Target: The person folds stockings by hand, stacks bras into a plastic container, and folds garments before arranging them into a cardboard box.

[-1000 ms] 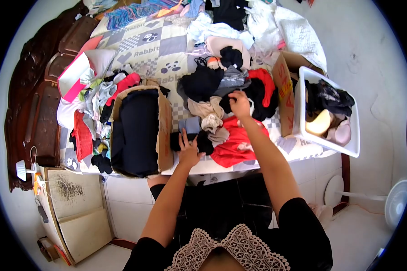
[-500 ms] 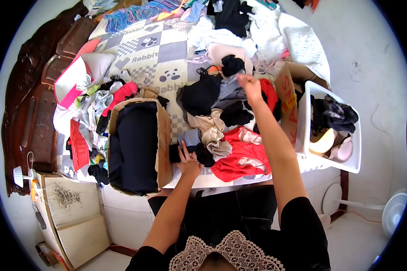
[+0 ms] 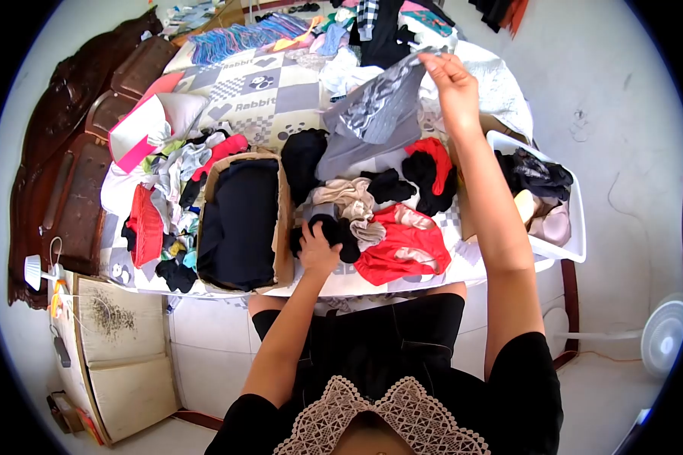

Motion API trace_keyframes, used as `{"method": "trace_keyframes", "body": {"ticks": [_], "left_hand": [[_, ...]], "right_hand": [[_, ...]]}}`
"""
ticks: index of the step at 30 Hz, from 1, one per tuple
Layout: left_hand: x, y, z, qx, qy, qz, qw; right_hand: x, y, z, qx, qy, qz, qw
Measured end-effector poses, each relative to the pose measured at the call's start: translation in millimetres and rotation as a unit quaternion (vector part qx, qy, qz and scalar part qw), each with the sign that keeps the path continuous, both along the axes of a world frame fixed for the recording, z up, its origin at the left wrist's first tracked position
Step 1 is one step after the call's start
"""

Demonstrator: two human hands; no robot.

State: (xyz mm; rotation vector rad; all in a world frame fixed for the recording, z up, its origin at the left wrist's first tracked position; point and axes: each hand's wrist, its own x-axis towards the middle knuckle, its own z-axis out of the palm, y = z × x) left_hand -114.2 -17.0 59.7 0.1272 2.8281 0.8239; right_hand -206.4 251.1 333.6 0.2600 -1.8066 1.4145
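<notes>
My right hand (image 3: 454, 85) is raised above the bed and pinches the edge of a grey garment (image 3: 379, 110), which hangs down to the left over the pile. My left hand (image 3: 319, 249) rests with spread fingers on a small black cloth (image 3: 335, 233) near the bed's front edge. Around it lie beige cloths (image 3: 347, 199) and a red garment (image 3: 406, 246). A black item (image 3: 303, 161) sits to the left of the grey garment, and a red and black bundle (image 3: 435, 176) is to its right.
A cardboard box (image 3: 282, 227) holding dark folded fabric stands left of my left hand. On the right is a white bin (image 3: 577, 227) with clothes. More clothes (image 3: 193, 163) and a red basket (image 3: 146, 227) lie at the left. A fan (image 3: 664, 337) stands at the right.
My right hand has moved up and away from the pile, lifting the grey garment, which now hangs spread out. My left hand has stayed at the black cloth.
</notes>
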Motion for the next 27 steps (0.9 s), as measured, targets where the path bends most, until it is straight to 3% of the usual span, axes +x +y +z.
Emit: {"method": "trace_keyframes", "body": {"ticks": [2,4,6,10,12,14,15,17,18,21,23,27], "left_hand": [[-0.9,7.2,23.1,0.052,0.064,0.053,0.995],[-5.1,13.5,55.2,0.131,0.243,0.038,0.960],[-14.4,16.2,73.3,0.169,0.247,0.040,0.953],[-27.7,27.6,84.7,0.222,0.305,0.071,0.923],[-32.6,32.3,85.8,0.218,0.306,0.092,0.922],[-47.6,27.3,74.7,0.225,0.193,0.046,0.954],[-63.1,16.6,69.4,0.337,0.063,-0.045,0.938],[-77.8,23.5,62.5,0.355,0.066,-0.060,0.930],[-75.9,24.8,82.2,0.363,0.083,-0.087,0.924],[-49.6,23.4,165.1,0.284,0.172,-0.187,0.924],[-21.7,22.3,224.6,0.126,0.242,-0.243,0.931],[20.7,28.0,308.0,-0.169,0.319,-0.275,0.891]], "right_hand": [[5.5,-3.3,18.1,-0.013,0.008,0.018,1.000],[10.2,-9.4,35.1,-0.109,0.063,0.104,0.987],[25.3,-15.1,58.2,-0.071,0.080,0.115,0.988],[64.0,-35.6,98.6,-0.162,0.125,0.206,0.957],[92.8,-54.6,119.4,-0.163,0.171,0.213,0.948],[102.3,-49.0,128.0,-0.138,0.200,0.226,0.943],[106.3,-44.4,130.2,-0.136,0.198,0.231,0.943],[115.3,-31.7,130.8,-0.133,0.197,0.236,0.942],[119.2,-25.5,126.2,-0.128,0.193,0.225,0.946],[125.3,-22.4,97.6,-0.134,0.159,0.164,0.964],[126.5,-14.4,67.1,-0.095,0.078,0.030,0.992],[132.0,-3.6,1.2,0.048,-0.056,-0.081,0.994]]}}
